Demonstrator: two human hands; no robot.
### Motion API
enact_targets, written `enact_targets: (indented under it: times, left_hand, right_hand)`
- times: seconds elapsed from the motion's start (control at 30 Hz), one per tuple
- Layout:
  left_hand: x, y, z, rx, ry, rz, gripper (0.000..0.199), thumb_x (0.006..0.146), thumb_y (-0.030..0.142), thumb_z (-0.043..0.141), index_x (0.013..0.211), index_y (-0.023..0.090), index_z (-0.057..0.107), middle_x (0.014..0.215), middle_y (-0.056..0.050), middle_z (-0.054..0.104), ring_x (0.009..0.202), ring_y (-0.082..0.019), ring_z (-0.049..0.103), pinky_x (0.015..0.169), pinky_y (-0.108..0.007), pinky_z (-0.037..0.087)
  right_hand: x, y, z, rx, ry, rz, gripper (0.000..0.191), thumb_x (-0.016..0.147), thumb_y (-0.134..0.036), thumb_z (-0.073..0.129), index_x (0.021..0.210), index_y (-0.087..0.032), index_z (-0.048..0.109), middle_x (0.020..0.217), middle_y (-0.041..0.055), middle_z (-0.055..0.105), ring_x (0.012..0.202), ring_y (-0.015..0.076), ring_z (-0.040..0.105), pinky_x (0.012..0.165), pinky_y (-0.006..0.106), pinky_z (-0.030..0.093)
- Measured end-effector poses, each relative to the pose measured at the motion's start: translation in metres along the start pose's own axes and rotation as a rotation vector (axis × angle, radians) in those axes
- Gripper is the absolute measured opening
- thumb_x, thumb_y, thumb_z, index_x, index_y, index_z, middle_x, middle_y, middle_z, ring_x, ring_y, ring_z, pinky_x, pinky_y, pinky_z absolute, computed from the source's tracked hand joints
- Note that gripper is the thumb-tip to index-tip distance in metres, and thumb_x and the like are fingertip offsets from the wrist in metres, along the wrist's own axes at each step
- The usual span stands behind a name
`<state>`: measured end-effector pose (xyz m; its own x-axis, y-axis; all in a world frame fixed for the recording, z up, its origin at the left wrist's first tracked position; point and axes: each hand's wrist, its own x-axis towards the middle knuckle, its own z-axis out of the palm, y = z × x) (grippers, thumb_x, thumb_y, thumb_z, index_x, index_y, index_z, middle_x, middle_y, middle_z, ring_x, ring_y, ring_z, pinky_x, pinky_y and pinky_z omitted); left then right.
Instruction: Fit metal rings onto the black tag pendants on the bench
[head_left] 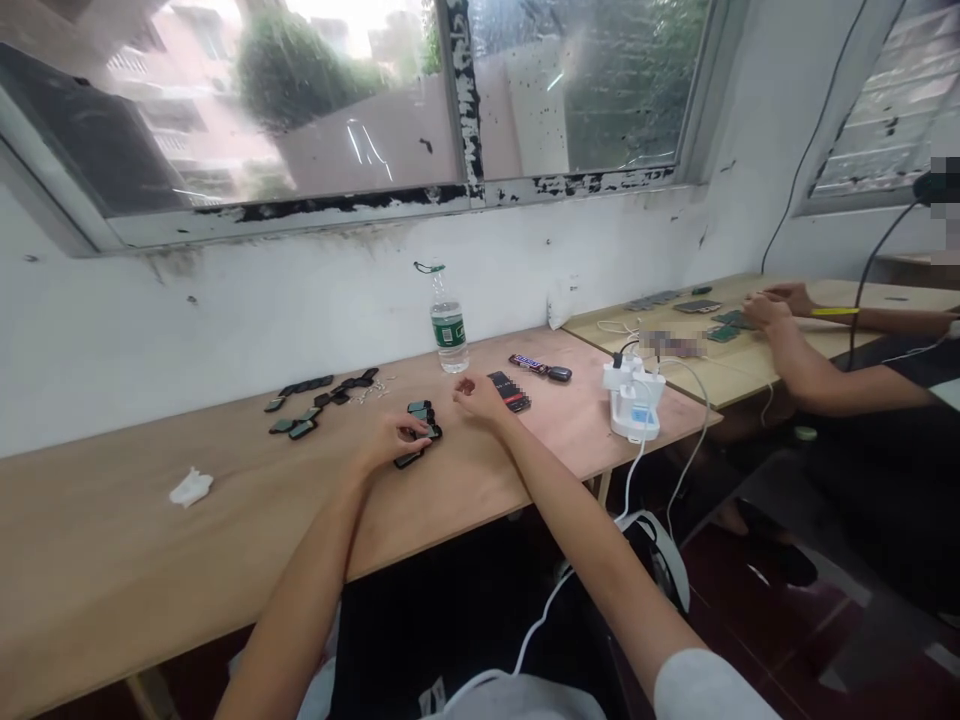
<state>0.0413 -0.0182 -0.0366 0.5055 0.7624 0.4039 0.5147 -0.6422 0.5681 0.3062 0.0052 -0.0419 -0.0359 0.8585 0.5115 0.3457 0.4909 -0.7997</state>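
My left hand (pixel 396 440) rests on the table with thumb and fingers closed around a small black rectangular piece (pixel 433 432). Beside it lie another such piece with a grey-green face (pixel 420 409) and a dark one (pixel 409 459). A little to the right, my right hand (pixel 480 400) is raised slightly with its fingertips pinched together; what they hold, if anything, is too small to make out. Further left, several similar black pieces (pixel 304 428) lie in loose rows, with small white bits (pixel 367 393) scattered next to them.
Behind my hands stands a water bottle (pixel 450 335). To the right are a dark flat packet (pixel 510 392), a wrapped bar (pixel 526 362), a black fob-like object (pixel 559 374) and a white power strip (pixel 634 405) with cables. Crumpled tissue (pixel 191 487) lies left. Another person's hands (pixel 776 305) work over green boards (pixel 724 333).
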Motion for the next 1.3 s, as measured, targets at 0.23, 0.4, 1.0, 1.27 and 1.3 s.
enact_targets:
  times: [0.23,0.4,1.0,1.27,1.3]
  left_hand:
    - [0.000,0.000,-0.003,0.039,0.045,-0.040,0.043,0.077,0.063,0.086,0.088,0.022,0.088,0.104,-0.013,0.086,0.086,-0.028,0.080,0.074,-0.036,0.067]
    - [0.000,-0.009,-0.005,0.102,0.049,-0.098,0.043,0.076,0.062,0.086,0.090,0.022,0.088,0.101,-0.011,0.087,0.065,-0.020,0.069,0.059,-0.032,0.058]
    - [-0.008,0.025,-0.036,0.144,-0.211,-0.157,0.044,0.080,0.065,0.081,0.071,0.021,0.081,0.067,-0.004,0.075,0.062,-0.018,0.065,0.054,-0.026,0.045]
    - [-0.005,0.024,-0.031,0.115,-0.388,-0.228,0.050,0.059,0.060,0.094,0.060,0.022,0.062,0.057,0.000,0.065,0.053,-0.017,0.058,0.048,-0.026,0.036]
    - [-0.005,0.024,-0.031,0.106,-0.394,-0.229,0.049,0.060,0.060,0.093,0.060,0.022,0.062,0.056,0.000,0.064,0.052,-0.017,0.057,0.048,-0.026,0.036]
  right_hand:
    - [-0.004,0.006,-0.007,-0.214,-0.113,0.023,0.012,0.080,-0.010,0.075,0.087,-0.019,0.080,0.089,0.0074,0.081,0.084,0.0221,0.071,0.085,0.033,0.056]
    - [-0.001,0.012,-0.004,-0.282,-0.179,-0.017,0.015,0.081,-0.009,0.079,0.086,-0.021,0.086,0.094,0.0099,0.085,0.091,0.0270,0.076,0.092,0.035,0.059]
    - [0.006,0.017,-0.018,-0.203,0.188,0.109,0.029,0.095,-0.016,0.057,0.110,-0.018,0.082,0.109,0.0111,0.081,0.101,0.0261,0.073,0.102,0.040,0.057]
    - [0.003,0.008,-0.007,-0.151,0.128,0.076,0.024,0.090,-0.011,0.058,0.100,-0.019,0.079,0.101,0.0071,0.080,0.096,0.0227,0.072,0.098,0.036,0.057]
    - [0.002,0.005,-0.006,-0.143,0.110,0.066,0.024,0.090,-0.011,0.058,0.098,-0.018,0.079,0.101,0.0073,0.080,0.095,0.0226,0.071,0.098,0.036,0.057]
